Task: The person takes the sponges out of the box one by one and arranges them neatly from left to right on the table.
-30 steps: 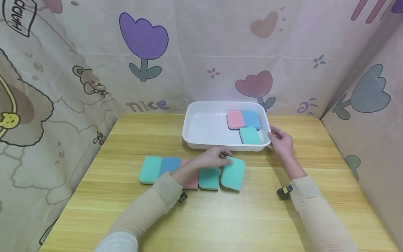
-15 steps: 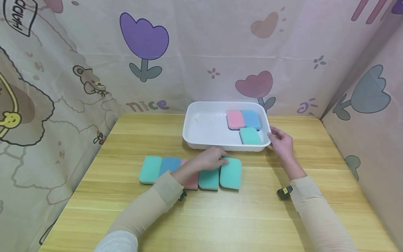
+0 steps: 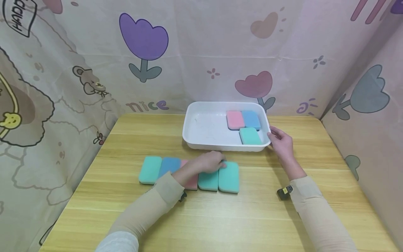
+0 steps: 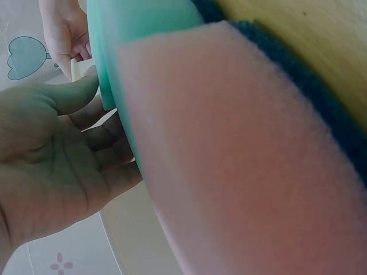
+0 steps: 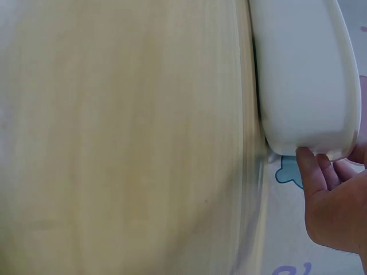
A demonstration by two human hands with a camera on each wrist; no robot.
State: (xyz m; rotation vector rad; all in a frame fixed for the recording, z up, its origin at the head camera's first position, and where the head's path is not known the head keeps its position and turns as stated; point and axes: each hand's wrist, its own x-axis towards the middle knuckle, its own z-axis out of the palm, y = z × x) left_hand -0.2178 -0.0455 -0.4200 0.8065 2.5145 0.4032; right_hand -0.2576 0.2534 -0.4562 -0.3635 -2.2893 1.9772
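Note:
My left hand (image 3: 210, 162) pinches the far end of the rightmost green sponge (image 3: 228, 179), thumb on top and fingers at the far edge. That sponge lies at the right end of a row, against another green sponge (image 3: 207, 182). Farther left come a pink sponge (image 3: 191, 182), partly covered by the forearm, a blue sponge (image 3: 170, 166) and a green one at the left end. A dark scouring layer shows under the pink sponge (image 4: 229, 149) in the left wrist view. My right hand (image 3: 282, 143) grips the right rim of the white tray (image 3: 207, 129).
Inside the tray, a pink sponge (image 3: 235, 120) and a blue sponge (image 3: 251, 120) sit side by side at the back right, with a green sponge (image 3: 250, 136) in front. Behind the wooden table (image 3: 220, 224) hangs a printed curtain (image 3: 195, 45).
The rightmost green sponge, tilted a second ago, has come left and toward me and now lies in line with the row. My left hand moved with it; the right hand stays at the tray.

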